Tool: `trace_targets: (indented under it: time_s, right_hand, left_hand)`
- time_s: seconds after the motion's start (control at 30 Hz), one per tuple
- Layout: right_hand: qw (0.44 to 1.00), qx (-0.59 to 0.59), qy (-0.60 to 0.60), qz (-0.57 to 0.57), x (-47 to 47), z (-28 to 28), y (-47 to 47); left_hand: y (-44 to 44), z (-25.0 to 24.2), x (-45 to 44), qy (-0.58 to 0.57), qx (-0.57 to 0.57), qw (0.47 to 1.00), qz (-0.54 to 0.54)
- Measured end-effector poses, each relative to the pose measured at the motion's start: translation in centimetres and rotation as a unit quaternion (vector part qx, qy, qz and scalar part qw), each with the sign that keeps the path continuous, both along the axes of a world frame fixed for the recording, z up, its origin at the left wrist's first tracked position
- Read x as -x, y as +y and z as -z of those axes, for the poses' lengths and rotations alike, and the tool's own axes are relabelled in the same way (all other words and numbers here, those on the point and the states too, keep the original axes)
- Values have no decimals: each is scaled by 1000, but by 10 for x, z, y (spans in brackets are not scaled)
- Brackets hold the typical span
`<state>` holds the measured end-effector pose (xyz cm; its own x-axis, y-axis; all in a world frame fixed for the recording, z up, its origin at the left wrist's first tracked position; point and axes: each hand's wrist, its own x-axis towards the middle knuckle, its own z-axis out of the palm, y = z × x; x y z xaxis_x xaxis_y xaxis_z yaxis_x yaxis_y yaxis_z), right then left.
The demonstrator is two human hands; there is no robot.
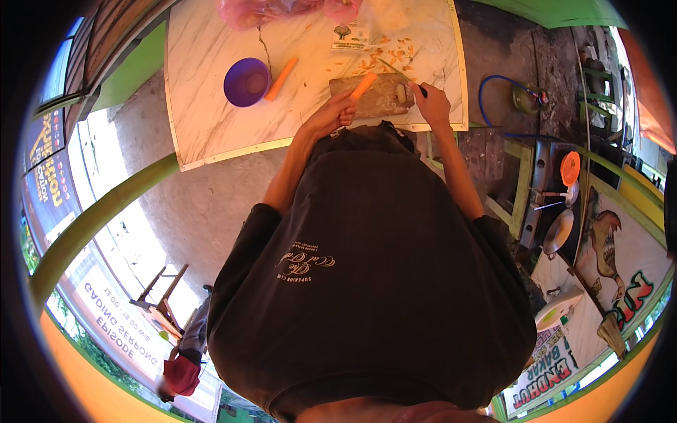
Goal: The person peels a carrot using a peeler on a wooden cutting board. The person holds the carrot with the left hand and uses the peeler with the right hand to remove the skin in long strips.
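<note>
My left hand [338, 112] is closed around a peeled carrot [365, 86], which points up and to the right over a wooden cutting board [378, 103]. In my right hand [435, 106] is a knife [396, 71] with a dark handle, its blade reaching up and left past the board's far edge. A short pale piece [401, 93], of a kind I cannot tell, lies at the board's right side. Orange peelings [394, 53] are scattered beyond the board. To the left, another carrot [281, 79] rests beside a purple bowl [247, 82].
A pink plastic bag [285, 11] and a clear printed bag [351, 38] lie on the marble-patterned table [211, 127]. Right of the table are a gas cylinder [529, 99] with a blue hose and a pan [558, 232]. Another person [182, 373] is at the lower left.
</note>
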<state>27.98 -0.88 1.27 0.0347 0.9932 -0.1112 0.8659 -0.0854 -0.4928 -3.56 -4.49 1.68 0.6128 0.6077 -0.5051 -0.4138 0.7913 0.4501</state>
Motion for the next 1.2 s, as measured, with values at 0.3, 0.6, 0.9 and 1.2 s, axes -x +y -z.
trace_targets:
  time_s: [0.3, 0.6, 0.9, 1.2]
  right_hand:
    - [992, 23, 117, -48, 31, -32, -8]
    - [985, 15, 117, -124, 71, -35, -21]
    - [985, -4, 114, -126, 79, -35, -27]
    - [989, -47, 22, -142, 51, -23, -27]
  left_hand:
    - [-3, 2, -5, 110, -48, 993, 4]
    - [3, 1, -11, 161, -123, 979, 24]
    - [3, 9, -11, 68, -83, 994, -9]
    - [1, 6, -12, 89, -40, 995, 14]
